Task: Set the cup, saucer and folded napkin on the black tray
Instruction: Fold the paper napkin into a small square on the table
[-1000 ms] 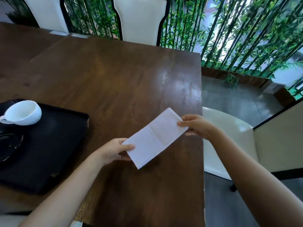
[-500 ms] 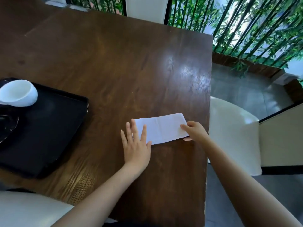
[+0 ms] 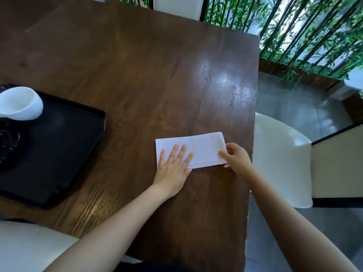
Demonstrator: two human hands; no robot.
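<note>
A white napkin [image 3: 200, 148] lies flat on the wooden table, folded into a long strip. My left hand [image 3: 172, 169] presses flat on its left half with fingers spread. My right hand [image 3: 234, 157] pinches the napkin's right end between thumb and fingers. The black tray [image 3: 59, 154] sits at the left. A white cup [image 3: 19, 104] lies tilted on the tray's far left part. A dark saucer [image 3: 7, 142] rests on the tray at the frame's left edge, partly cut off.
The table's right edge [image 3: 252, 134] runs just right of the napkin. A white chair [image 3: 280, 160] stands beyond that edge, another white chair seat [image 3: 29, 246] is at the bottom left. Bamboo plants [image 3: 306, 36] fill the far right.
The napkin went from held up in both hands to lying flat on the table. My left hand moved onto its left half and flattened out; my right hand kept hold of the right end.
</note>
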